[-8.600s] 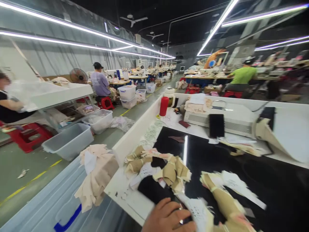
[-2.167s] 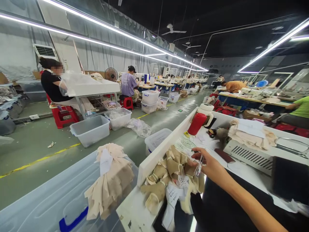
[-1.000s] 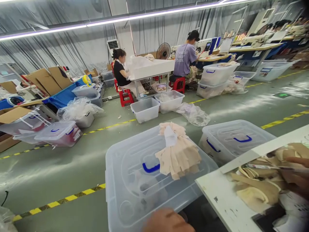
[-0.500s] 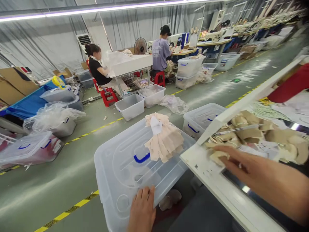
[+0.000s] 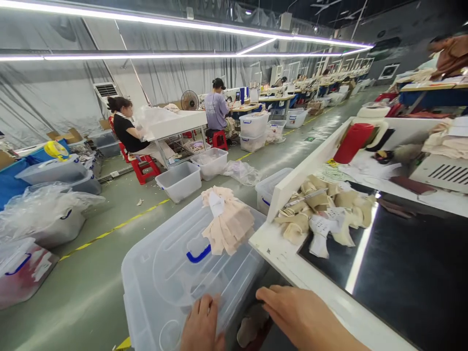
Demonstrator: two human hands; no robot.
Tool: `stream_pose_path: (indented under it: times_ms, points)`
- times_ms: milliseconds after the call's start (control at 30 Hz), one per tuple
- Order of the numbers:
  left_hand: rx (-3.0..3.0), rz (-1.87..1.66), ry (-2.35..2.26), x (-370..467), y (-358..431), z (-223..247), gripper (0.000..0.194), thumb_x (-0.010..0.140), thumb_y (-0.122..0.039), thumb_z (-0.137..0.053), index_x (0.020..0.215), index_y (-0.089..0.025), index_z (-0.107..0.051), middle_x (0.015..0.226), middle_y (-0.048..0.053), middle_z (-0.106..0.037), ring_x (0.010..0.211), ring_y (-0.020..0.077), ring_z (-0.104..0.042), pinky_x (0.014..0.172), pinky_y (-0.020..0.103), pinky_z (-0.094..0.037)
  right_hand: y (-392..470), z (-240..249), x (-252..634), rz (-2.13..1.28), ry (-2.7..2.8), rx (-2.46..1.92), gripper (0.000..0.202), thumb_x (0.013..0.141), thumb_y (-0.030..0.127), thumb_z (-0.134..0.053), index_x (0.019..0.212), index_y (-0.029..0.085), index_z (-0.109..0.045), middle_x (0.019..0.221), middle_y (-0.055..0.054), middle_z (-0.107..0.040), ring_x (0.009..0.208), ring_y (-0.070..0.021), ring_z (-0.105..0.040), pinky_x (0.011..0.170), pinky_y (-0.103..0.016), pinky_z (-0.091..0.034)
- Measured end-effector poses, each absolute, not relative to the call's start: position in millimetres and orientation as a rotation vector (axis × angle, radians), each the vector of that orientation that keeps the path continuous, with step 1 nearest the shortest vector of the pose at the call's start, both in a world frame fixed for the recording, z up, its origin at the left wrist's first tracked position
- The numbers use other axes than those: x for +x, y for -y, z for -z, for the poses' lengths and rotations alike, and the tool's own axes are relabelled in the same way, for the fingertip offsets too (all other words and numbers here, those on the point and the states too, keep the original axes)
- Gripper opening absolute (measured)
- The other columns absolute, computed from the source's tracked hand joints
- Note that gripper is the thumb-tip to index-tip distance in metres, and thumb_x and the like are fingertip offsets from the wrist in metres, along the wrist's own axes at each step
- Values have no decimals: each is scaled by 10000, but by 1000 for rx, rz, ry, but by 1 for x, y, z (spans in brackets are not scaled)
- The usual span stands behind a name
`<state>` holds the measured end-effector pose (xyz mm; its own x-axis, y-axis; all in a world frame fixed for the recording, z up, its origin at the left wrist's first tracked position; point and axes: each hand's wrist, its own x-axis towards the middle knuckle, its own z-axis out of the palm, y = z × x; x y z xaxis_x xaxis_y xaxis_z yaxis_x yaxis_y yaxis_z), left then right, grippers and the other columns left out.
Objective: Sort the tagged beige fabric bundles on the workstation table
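My left hand [image 5: 202, 325] rests flat on the lid of a clear plastic bin [image 5: 157, 273] with a blue handle, at its near edge. My right hand [image 5: 298, 317] reaches down beside it, fingers together and pointing left, above the gap between the bin and the white table edge [image 5: 288, 261]; it holds nothing. A stack of beige fabric pieces [image 5: 228, 223] lies on the bin lid. On the table a pile of tan and white cut pieces [image 5: 321, 214] lies with a silvery pen-like tool [image 5: 305, 197] on it.
A black mat [image 5: 409, 263] covers the table. A red bottle [image 5: 353, 143] and a white machine [image 5: 442, 168] stand farther back. Another lidded bin [image 5: 270, 187] sits beyond the first. Open bins [image 5: 179, 180], a seated person [image 5: 126, 131] and another [image 5: 215, 109] are across the aisle.
My right hand left the pile of cut pieces on the table and came down next to my left hand at the bin's near edge. The view swung back right.
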<state>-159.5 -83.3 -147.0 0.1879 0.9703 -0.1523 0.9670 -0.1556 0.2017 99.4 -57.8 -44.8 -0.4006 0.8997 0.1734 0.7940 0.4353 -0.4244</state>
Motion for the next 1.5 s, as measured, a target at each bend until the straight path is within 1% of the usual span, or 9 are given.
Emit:
stream_pose_path:
  times_ms: [167, 400, 567, 633, 733, 933, 1233, 1400, 1500]
  points:
    - [2211, 4, -1792, -162, 79, 117, 745, 694, -101, -635, 1424, -209, -534, 1289, 100, -598, 1170, 275, -540, 1042, 406, -452, 72, 74, 67, -828, 2222, -1462, 294, 845, 48, -512, 1003, 218, -693, 881, -55, -722, 797, -268, -715, 657, -322, -479]
    - [2198, 101, -1743, -172, 71, 88, 738, 731, -96, -565, 1459, -182, -482, 1303, 113, -565, 1191, 280, -522, 1057, 427, -453, 62, 115, 33, -1301, 1762, -1370, 191, 839, 191, -518, 905, 200, -697, 1040, -119, -672, 1015, -338, -598, 916, -473, -434]
    - [2201, 158, -1714, -182, 61, 83, 754, 731, -76, -575, 1467, -191, -458, 1311, 109, -550, 1193, 283, -511, 1054, 438, -451, 60, 142, 16, -1764, 1093, -1327, 428, 786, 577, -672, 960, 186, -655, 852, -99, -695, 820, -316, -680, 640, -384, -540]
    - [2218, 149, -1700, -186, 58, 83, 752, 737, -75, -587, 1466, -196, -452, 1307, 106, -547, 1188, 282, -509, 1040, 437, -458, 56, 144, 9, -1895, 776, -1264, 564, 752, 635, -745, 1089, 202, -615, 934, -81, -724, 902, -277, -705, 714, -350, -574]
    - [2261, 155, -1673, -196, 55, 81, 752, 741, -74, -605, 1463, -206, -439, 1292, 94, -550, 1170, 275, -516, 1027, 435, -464, 45, 138, -1, -1936, 386, -1151, 619, 670, 567, -892, 1098, 241, -587, 1056, -33, -733, 970, -194, -699, 903, -318, -554]
    - [2412, 103, -1672, -232, 46, 87, 745, 746, -41, -588, 1446, -236, -426, 1255, 78, -555, 1122, 267, -530, 967, 429, -481, 21, 131, -26, -1913, -14, -1028, 626, 368, 332, -1054, 835, 205, -658, 863, 20, -736, 759, -156, -678, 780, -328, -619]
    - [2437, 5, -1745, -246, 49, 108, 714, 849, -106, -618, 1498, -260, -364, 1313, 93, -545, 1214, 287, -519, 1016, 464, -464, 17, 135, -39, -1881, -188, -1028, 184, 796, 20, -778, 798, 145, -644, 766, 25, -692, 640, -132, -641, 718, -352, -628]
    - [2443, -28, -1648, -233, 93, 119, 424, 996, -114, -427, 1396, -231, -503, 1280, 94, -626, 1205, 227, -573, 1046, 396, -479, 15, 135, -39, -1884, -244, -1042, 168, 866, 0, -691, 815, 148, -629, 818, 8, -700, 668, -142, -651, 714, -354, -623]
    - [2352, 150, -1426, -228, 106, 130, 536, 937, -4, -428, 1384, -286, -517, 1396, 23, -602, 1194, 172, -610, 1019, 302, -512, 13, 136, -42, -1891, -259, -1045, 147, 883, 31, -699, 832, 153, -636, 853, 4, -701, 717, -155, -667, 726, -358, -622]
